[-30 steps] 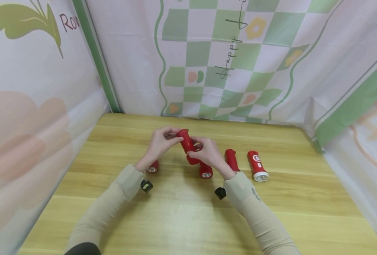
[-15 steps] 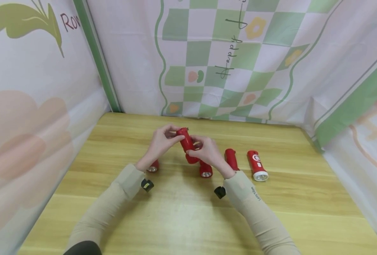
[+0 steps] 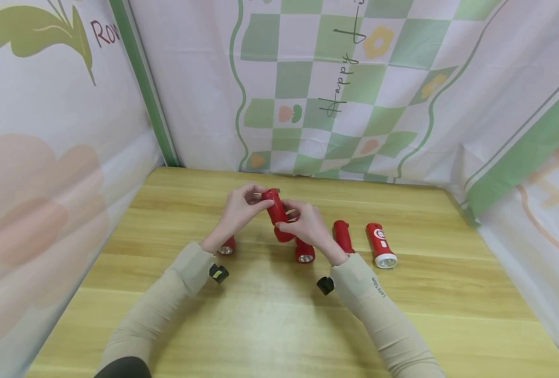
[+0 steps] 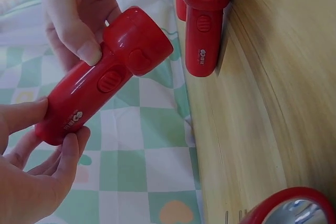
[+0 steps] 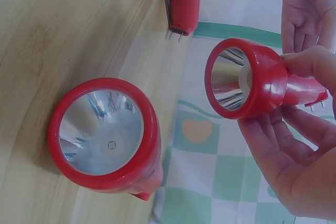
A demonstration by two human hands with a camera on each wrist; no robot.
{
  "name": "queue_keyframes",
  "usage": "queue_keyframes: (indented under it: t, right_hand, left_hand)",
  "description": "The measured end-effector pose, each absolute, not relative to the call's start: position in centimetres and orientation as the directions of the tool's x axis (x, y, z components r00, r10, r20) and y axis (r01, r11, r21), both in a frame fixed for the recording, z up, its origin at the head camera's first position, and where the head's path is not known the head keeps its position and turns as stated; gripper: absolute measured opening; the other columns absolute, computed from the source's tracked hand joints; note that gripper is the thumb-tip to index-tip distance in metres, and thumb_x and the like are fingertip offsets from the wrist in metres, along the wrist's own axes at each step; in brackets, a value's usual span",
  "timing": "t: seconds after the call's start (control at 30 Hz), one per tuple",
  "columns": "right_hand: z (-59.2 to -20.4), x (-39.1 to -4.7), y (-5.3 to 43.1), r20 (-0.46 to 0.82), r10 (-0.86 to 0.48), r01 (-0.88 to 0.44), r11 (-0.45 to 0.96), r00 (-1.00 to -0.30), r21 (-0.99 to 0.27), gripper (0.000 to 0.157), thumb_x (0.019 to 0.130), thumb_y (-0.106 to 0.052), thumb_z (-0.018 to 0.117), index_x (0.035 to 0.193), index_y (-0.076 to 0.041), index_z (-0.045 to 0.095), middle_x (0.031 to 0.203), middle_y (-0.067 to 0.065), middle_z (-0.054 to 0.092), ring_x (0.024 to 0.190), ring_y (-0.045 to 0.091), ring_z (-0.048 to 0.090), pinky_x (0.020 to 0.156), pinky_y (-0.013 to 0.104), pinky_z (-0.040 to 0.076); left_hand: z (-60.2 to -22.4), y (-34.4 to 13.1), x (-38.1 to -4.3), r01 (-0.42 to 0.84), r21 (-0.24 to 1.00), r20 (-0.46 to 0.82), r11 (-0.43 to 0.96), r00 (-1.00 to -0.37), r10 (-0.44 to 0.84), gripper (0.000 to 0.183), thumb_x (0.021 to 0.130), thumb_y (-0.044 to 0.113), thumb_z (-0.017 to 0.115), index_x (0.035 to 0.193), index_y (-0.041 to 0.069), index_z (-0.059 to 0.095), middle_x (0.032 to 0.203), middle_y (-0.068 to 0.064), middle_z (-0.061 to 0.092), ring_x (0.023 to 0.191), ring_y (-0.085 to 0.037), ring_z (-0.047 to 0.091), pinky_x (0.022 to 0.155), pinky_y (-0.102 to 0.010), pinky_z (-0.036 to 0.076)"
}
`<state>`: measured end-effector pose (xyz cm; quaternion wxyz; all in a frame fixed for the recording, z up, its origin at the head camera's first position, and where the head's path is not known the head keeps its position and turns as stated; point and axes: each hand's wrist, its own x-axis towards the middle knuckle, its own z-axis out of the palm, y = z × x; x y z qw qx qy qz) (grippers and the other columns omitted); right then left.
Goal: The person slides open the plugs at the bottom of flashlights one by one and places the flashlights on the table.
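The red flashlight is held above the counter, its tail pinched by the left hand, its neck by the right hand. In the head view, a second flashlight is located at five o'clock from it, a third flashlight at eight, a white-rimmed flashlight at four.

"Happy" on curtain at one o'clock, "Ro" on cloth at ten, "Lets" on right sleeve at four

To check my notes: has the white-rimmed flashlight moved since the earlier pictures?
No, the white-rimmed flashlight lies at the same spot on the table.
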<state>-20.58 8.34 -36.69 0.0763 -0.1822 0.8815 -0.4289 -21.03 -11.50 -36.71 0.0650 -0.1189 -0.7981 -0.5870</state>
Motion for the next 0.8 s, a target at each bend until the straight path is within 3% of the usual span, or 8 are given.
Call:
queue_keyframes:
  t: [0.8]
  right_hand:
    - [-36.79, -20.6, 8.46, 0.034, -0.38, -0.259, 0.559, -0.924, -0.788, 0.056, 0.087, -0.015, 0.073, 0.139, -0.005, 0.055, 0.133, 0.015, 0.065, 0.107, 0.032, 0.069, 0.089, 0.044, 0.06]
  left_hand:
    - [-36.28, -11.16, -20.95, 0.305, 0.91, 0.259, 0.28, -0.947, 0.192, 0.024, 0.09, 0.006, 0.07, 0.113, 0.001, 0.064, 0.118, -0.019, 0.069, 0.107, -0.033, 0.07, 0.098, -0.04, 0.057]
